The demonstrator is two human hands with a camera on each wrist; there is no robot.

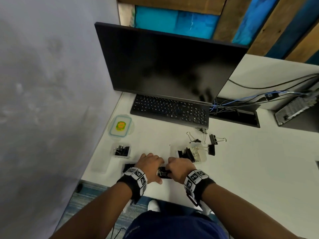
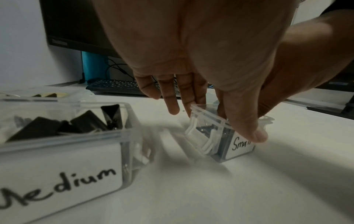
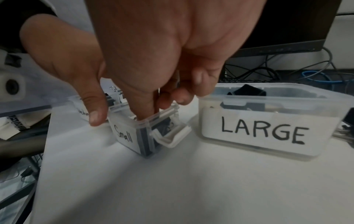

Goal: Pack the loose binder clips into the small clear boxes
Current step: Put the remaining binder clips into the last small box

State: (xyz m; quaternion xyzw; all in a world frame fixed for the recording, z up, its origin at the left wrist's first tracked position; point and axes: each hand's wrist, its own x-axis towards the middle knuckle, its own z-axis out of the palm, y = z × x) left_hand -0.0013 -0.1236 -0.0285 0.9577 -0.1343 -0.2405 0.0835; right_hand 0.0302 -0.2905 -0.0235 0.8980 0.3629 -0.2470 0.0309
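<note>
Handwritten labels read "Small" on the smallest box (image 3: pixel 134 133), "LARGE" on another (image 3: pixel 264 121), "edium" on a third (image 2: pixel 63 151).

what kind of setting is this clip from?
Likely an office desk or cubicle: a dark monitor and black keyboard on a white desk, with network cables and hand-labelled binder clip boxes.

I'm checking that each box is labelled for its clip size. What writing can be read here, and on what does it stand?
"Small": white label on the small clear box that both hands work at.
"Medium" (first letter cut off): label on the clear box to the left.
"LARGE": label on the tub to the right.
Unreadable: the lid sticker, the keyboard keys, the monitor logo.
</note>
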